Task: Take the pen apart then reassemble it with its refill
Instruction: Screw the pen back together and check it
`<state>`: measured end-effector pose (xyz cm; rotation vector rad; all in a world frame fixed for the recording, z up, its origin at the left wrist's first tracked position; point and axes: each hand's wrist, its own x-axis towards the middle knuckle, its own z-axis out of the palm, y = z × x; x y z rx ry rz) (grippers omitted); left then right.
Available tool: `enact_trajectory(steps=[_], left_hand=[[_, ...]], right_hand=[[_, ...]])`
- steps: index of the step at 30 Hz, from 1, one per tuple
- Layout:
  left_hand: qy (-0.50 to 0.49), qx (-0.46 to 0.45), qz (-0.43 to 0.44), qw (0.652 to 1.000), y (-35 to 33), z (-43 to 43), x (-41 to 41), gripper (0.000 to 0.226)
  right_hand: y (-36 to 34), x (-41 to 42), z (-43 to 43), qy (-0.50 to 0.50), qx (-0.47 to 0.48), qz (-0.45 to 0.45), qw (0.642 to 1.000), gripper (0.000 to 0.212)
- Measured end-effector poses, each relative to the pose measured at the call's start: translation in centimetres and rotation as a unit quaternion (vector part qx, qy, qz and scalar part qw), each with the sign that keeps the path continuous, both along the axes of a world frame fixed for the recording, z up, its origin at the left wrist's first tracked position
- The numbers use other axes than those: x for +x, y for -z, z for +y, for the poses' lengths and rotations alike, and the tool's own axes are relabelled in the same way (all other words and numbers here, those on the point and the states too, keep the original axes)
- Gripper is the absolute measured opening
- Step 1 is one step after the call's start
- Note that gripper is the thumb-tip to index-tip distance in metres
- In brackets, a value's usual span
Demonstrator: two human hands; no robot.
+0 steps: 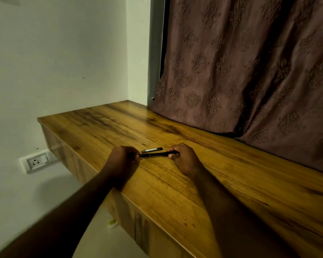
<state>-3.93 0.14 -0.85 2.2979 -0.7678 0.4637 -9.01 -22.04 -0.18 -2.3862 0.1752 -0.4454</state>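
Pen (153,155) held level just above tabletop (175,192); left hand (122,157) grip pinches one end, right hand (183,158) grip clamped on the other. Dark cap-like piece (151,150) lies on tabletop just behind.

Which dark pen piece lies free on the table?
The shorter piece with the pale strip; the longer piece is held by the left hand and right hand.
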Motion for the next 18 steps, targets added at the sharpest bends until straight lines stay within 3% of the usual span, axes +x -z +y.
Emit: enact_trajectory(steps=[6, 10, 12, 16, 18], left_hand=[[-0.035, 0.082, -0.024, 0.996, 0.3, -1.0, 1.0, 0.012], [-0.027, 0.034, 0.044, 0.998, -0.2, -0.8, 0.5, 0.003], [-0.043, -0.005, 0.109, 0.993, -0.7, -0.8, 0.5, 0.013], [-0.045, -0.023, 0.141, 0.989, -0.1, -0.9, 1.1, 0.007], [-0.044, -0.075, 0.186, 0.979, -0.6, -0.7, 1.6, 0.004]], right_hand=[[0.2, 1.0, -0.4, 0.013, -0.029, -0.001, 0.999, 0.02], [0.3, 1.1, -0.4, 0.02, -0.035, 0.007, 0.999, 0.019], [0.0, 1.0, -0.2, 0.021, -0.032, 0.009, 0.999, 0.021], [0.3, 0.7, -0.1, 0.016, -0.016, 0.014, 1.0, 0.038], [-0.1, 0.9, 0.1, 0.026, 0.012, 0.004, 1.0, 0.041]])
